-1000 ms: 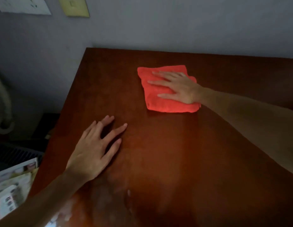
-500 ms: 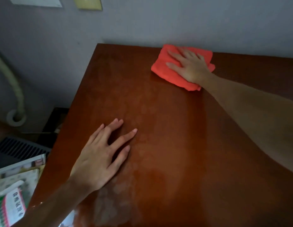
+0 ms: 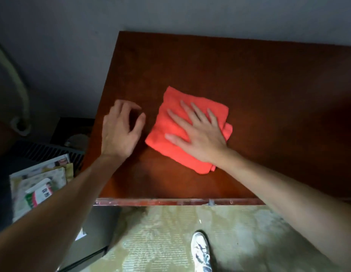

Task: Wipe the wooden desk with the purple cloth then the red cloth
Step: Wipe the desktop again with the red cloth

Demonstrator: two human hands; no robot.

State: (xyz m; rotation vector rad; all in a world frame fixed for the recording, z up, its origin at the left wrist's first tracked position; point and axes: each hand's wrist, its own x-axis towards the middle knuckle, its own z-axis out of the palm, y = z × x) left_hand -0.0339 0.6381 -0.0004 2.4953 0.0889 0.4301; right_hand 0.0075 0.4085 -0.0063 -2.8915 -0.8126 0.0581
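The folded red cloth (image 3: 176, 154) lies on the wooden desk (image 3: 268, 114), left of the middle and a little back from the front edge. My right hand (image 3: 202, 138) presses flat on top of it, fingers spread and pointing to the far left. My left hand (image 3: 119, 134) is just left of the cloth, near the desk's left edge, with its fingers loosely curled and nothing in it. It looks slightly raised off the wood and blurred. No purple cloth is in view.
The desk's back edge meets a grey wall. Left of the desk, lower down, are a pile of printed papers (image 3: 39, 189), a dark grille and a pale hose (image 3: 19, 91). A dark box (image 3: 92, 242) and my shoe (image 3: 202, 250) are on the floor in front.
My right hand has dragged the red cloth from the back edge toward me and to the left. My left hand has lifted from flat and curled. My view has tilted down to the desk's front edge.
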